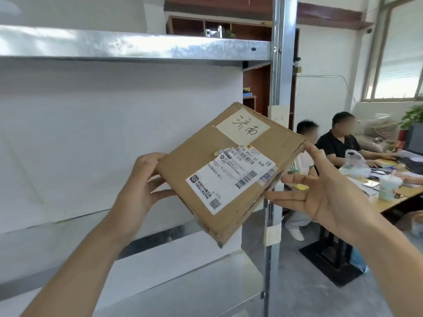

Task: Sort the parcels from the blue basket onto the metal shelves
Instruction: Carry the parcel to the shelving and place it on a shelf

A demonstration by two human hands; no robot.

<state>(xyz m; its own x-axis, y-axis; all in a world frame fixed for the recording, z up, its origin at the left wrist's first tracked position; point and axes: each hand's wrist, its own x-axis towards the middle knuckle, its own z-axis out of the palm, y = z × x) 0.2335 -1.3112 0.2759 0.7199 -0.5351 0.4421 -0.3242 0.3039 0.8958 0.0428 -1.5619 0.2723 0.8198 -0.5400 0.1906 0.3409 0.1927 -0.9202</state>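
Observation:
A flat brown cardboard parcel (229, 170) is held up tilted in front of the metal shelves (137, 45). It carries a white shipping label with barcodes and a taped paper note with handwriting. My left hand (142, 186) grips its left corner, thumb on top. My right hand (325, 191) touches the parcel's right edge with spread fingers, palm facing me. The parcel hangs in the air above the middle shelf board (68, 243). The blue basket is not in view.
A steel upright post (280, 65) marks the shelves' right end, with a paper tag (272, 234) hanging on it. Beyond it, two people sit at a desk (400, 197) with cups, bags and papers. A lower shelf board (183, 287) lies below.

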